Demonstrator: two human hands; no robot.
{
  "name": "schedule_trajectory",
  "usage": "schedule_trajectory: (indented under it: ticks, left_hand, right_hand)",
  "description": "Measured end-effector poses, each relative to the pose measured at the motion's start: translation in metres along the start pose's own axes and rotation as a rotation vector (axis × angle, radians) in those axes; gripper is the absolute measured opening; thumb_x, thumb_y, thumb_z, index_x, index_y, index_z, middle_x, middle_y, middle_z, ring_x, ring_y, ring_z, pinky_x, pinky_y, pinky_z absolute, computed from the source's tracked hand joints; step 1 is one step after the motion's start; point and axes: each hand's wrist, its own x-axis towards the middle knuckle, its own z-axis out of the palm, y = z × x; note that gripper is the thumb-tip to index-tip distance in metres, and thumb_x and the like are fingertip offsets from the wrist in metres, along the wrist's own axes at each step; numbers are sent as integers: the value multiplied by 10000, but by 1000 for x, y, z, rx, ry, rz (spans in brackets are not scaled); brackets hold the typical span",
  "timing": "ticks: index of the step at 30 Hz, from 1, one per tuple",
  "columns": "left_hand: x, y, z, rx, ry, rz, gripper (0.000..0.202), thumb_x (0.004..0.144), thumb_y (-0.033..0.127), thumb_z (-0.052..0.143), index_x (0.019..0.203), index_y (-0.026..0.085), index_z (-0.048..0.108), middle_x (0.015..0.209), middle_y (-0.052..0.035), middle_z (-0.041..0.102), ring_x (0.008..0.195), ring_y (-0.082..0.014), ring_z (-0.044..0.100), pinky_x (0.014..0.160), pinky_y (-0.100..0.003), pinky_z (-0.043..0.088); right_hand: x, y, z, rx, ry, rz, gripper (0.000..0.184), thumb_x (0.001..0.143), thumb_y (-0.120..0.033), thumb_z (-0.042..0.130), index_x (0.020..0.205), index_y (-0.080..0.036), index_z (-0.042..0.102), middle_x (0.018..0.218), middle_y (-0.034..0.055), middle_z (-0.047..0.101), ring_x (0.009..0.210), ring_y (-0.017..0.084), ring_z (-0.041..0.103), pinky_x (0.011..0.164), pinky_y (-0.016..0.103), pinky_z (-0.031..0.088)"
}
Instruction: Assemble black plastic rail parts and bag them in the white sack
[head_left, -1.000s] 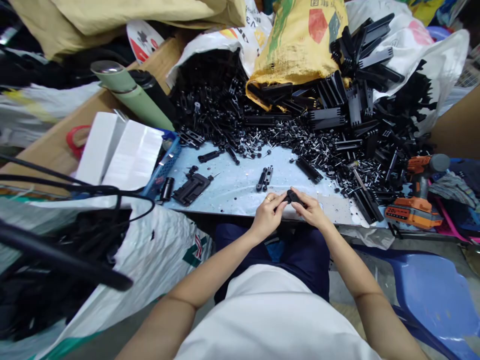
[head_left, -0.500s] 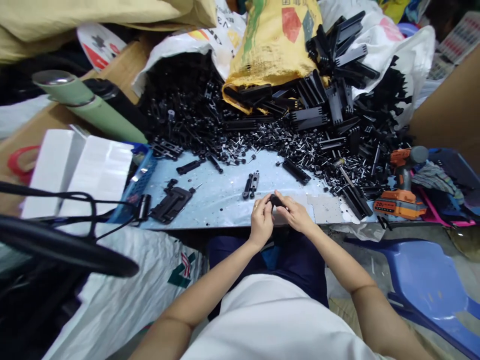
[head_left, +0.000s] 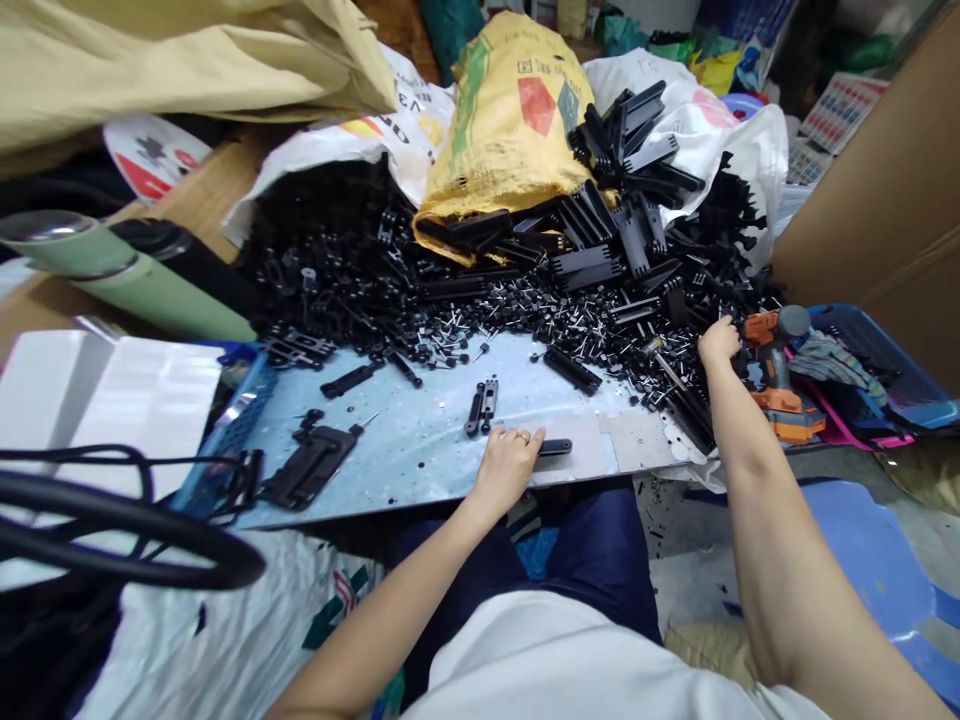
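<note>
My left hand (head_left: 508,466) rests at the front edge of the table, closed on a narrow black plastic bar (head_left: 556,447) whose rounded end sticks out to the right. Beyond that hand, two short black linkage pieces (head_left: 481,407) lie side by side. My right hand (head_left: 720,342) reaches out to the right edge of the black parts heap, just left of an orange and grey cordless drill (head_left: 772,370). Its fingers look curled together, and whatever they may hold is hidden.
Screws and small black parts (head_left: 555,310) are heaped along the table's back, below a yellow sack (head_left: 517,130). A black bracket (head_left: 311,465) lies left, near a blue basket (head_left: 244,420). A screwdriver (head_left: 671,365) lies right. A blue plastic chair (head_left: 862,540) stands below.
Both hands were together over a small black part. My right hand has moved away to the right, beside the drill, while my left keeps the bar down at the table edge. The view has shifted.
</note>
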Motion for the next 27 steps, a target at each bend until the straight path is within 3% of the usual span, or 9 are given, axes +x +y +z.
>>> schedule_trajectory:
  ticks: [2, 4, 6, 9, 11, 14, 19, 23, 27]
  left_hand:
    - [-3, 1, -2, 15, -54, -67, 336, 862, 86, 433, 1188, 132, 499, 874, -111, 540, 863, -244, 515, 781, -365, 430]
    - [-4, 1, -3, -26, -110, -79, 325, 888, 149, 476, 1213, 139, 478, 936, -110, 531, 910, -248, 504, 779, -349, 434]
    - [-1, 0, -3, -110, -156, -31, 339, 901, 198, 510, 1232, 152, 456, 998, -101, 518, 963, -241, 488, 821, -333, 430]
    - [7, -1, -2, -229, -205, 37, 302, 909, 187, 496, 1207, 152, 460, 1050, -87, 505, 1009, -224, 469, 899, -324, 403]
    - [11, -1, -4, -268, -211, 54, 276, 914, 182, 471, 1188, 148, 462, 1066, -86, 498, 1035, -225, 457, 932, -338, 384]
    - [13, 0, -8, -279, -209, 50, 304, 908, 287, 524, 1175, 158, 455, 1094, -91, 483, 1065, -250, 441, 926, -373, 382]
    - [11, 2, -10, -285, -200, 46, 671, 696, 575, 753, 1126, 157, 453, 1057, -96, 498, 1010, -285, 470, 903, -396, 377]
    - [11, 1, -5, -303, -147, 87, 746, 642, 594, 788, 1147, 171, 439, 1020, -86, 515, 992, -283, 489, 904, -386, 372]
    - [8, -1, 2, -349, -77, 112, 647, 674, 505, 798, 1096, 159, 450, 1009, -76, 526, 936, -257, 525, 854, -346, 413]
  right_hand:
    - [-10, 0, -4, -7, 1, -58, 420, 869, -60, 352, 1258, 95, 381, 1170, 366, 443, 1120, 270, 464, 883, 412, 329]
    - [-36, -1, -7, -12, -46, -250, 394, 883, -175, 443, 1245, -21, 435, 1205, 259, 483, 1110, 219, 473, 893, 333, 340]
    - [-75, 0, -8, -72, -264, -610, 314, 855, -292, 531, 1115, -116, 530, 1121, 146, 568, 1014, 181, 523, 824, 269, 369]
    - [-141, 6, -4, -270, -777, -1194, 265, 840, -412, 545, 936, -166, 570, 881, 56, 629, 786, 156, 572, 649, 238, 354]
    - [-175, 11, 2, -375, -920, -1354, 291, 877, -443, 477, 929, -170, 566, 844, 49, 626, 733, 148, 575, 586, 235, 307]
    - [-200, 13, 10, -452, -902, -1343, 324, 911, -448, 405, 964, -167, 556, 884, 61, 623, 763, 148, 586, 548, 238, 250]
    - [-202, 9, 6, -515, -846, -1277, 330, 923, -446, 378, 987, -174, 552, 902, 61, 621, 781, 154, 588, 524, 252, 189]
    - [-205, 8, -2, -553, -856, -1244, 346, 926, -457, 360, 1017, -181, 548, 905, 50, 623, 753, 155, 588, 515, 260, 174]
    - [-211, 7, -8, -561, -790, -1261, 350, 934, -446, 341, 1009, -183, 560, 905, 58, 621, 788, 172, 589, 535, 267, 199]
